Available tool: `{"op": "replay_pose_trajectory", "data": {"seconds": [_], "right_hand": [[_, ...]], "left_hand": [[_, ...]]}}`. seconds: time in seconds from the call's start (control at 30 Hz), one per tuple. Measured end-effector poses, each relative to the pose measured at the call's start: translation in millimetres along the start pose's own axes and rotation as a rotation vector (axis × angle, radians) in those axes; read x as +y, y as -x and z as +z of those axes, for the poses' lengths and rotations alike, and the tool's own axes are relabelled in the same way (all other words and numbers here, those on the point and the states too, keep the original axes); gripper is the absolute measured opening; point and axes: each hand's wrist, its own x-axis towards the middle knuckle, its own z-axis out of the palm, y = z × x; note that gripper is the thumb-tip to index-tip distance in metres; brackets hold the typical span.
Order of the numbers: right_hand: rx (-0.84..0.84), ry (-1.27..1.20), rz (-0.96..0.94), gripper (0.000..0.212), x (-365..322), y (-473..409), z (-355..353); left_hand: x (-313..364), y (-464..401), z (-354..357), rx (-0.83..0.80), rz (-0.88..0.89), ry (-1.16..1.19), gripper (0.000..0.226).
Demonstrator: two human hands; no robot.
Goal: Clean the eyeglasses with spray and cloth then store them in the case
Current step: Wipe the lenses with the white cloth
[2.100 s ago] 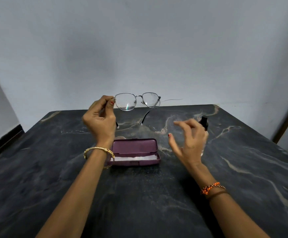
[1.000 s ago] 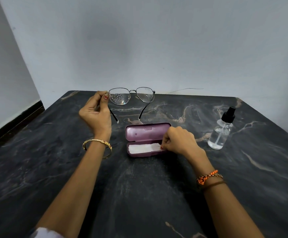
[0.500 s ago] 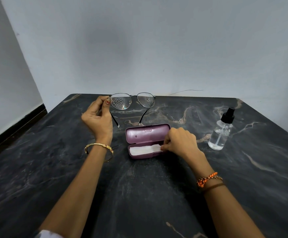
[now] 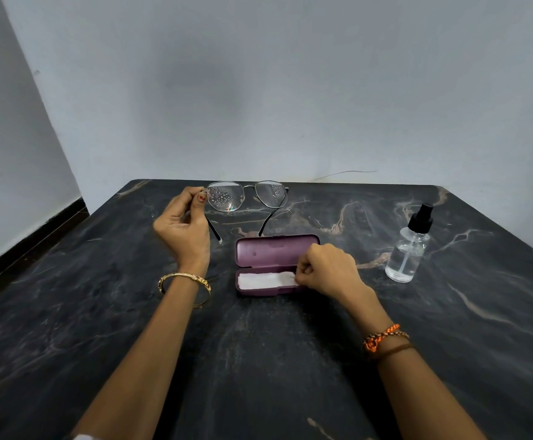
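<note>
Eyeglasses hang pinched at the hinge in your left hand; your right hand seemingly pinches the cloth inside the case

I'm scanning for anything readable and I find nothing. The purple case shows a plain lid with no brand I can make out. The spray bottle is clear, with no label on it. The white cloth carries no print that I can see. No letters or numbers on the dark marble table or the wall either.
</note>
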Motion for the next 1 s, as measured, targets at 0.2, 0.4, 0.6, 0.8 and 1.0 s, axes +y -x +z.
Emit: {"op": "replay_pose_trajectory", "data": {"seconds": [0.2, 0.4, 0.6, 0.8, 1.0], "right_hand": [[-0.012, 0.057, 0.011, 0.018, 1.0, -2.5, -2.6], [0.02, 0.058, -0.023, 0.01, -3.7, -0.9, 2.7], [0.051, 0.082, -0.087, 0.013, -2.7, -0.7, -0.1], [0.199, 0.0, -0.122, 0.018, -0.7, -0.8, -1.0], [0.236, -0.278, 0.008, 0.008, 0.5, -2.0, -0.5]], "left_hand": [[0.3, 0.1, -0.4, -0.005, 0.013, -0.01, 0.024], [0.5, -1.3, -1.2, -0.004, 0.016, 0.002, 0.025], [0.1, -0.9, -0.7, 0.002, 0.018, 0.006, 0.025], [-1.8, -1.3, -0.1, 0.008, 0.006, 0.026, 0.024], [0.8, -0.6, 0.2, 0.016, 0.014, 0.039, 0.026]]}}
